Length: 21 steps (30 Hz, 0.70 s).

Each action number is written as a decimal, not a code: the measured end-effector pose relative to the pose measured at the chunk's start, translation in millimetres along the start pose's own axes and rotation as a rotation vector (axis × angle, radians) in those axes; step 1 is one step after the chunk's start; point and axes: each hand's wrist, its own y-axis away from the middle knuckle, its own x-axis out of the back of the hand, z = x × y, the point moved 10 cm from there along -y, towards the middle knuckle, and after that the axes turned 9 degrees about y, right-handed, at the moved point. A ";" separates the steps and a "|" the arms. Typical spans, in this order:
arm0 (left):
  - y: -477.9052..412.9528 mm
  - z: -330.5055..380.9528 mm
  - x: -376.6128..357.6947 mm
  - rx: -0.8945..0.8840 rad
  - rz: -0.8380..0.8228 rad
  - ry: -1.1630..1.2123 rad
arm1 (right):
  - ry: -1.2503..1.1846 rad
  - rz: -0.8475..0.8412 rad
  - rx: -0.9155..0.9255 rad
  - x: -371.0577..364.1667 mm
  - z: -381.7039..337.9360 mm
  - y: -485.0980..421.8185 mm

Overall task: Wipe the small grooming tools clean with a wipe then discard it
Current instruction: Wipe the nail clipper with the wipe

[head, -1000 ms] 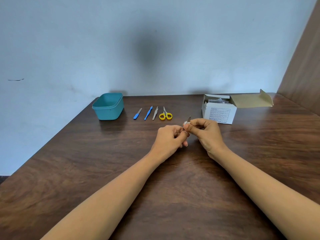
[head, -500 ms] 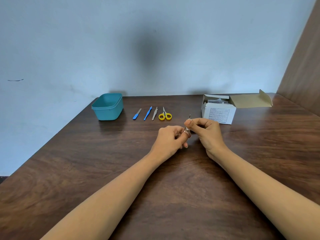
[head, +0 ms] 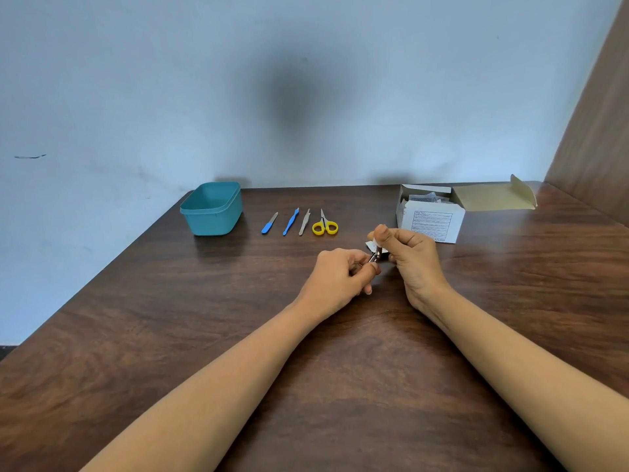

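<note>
tool (head: 374,256) between left fingers (head: 373,268), against wipe (head: 371,245)

Both bare arms reach forward and come close together in the middle. The left hand (head: 340,277) is knuckles up with its fingers curled, and its thumb and first finger pinch a small metal tool (head: 374,256). The right hand (head: 413,258) is just beside it and a bit higher. Its fingers are curled, its thumb points up, and it pinches a white wipe (head: 371,245) against the tool.
</note>
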 end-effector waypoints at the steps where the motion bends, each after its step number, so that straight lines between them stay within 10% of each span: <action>1: 0.0 -0.1 -0.4 0.000 -0.001 -0.003 | -0.007 -0.011 -0.001 -0.6 0.6 -0.8; 21: 0.6 7.9 -6.3 -0.106 -0.029 -0.022 | -0.073 -0.024 -0.075 -4.4 -0.7 1.1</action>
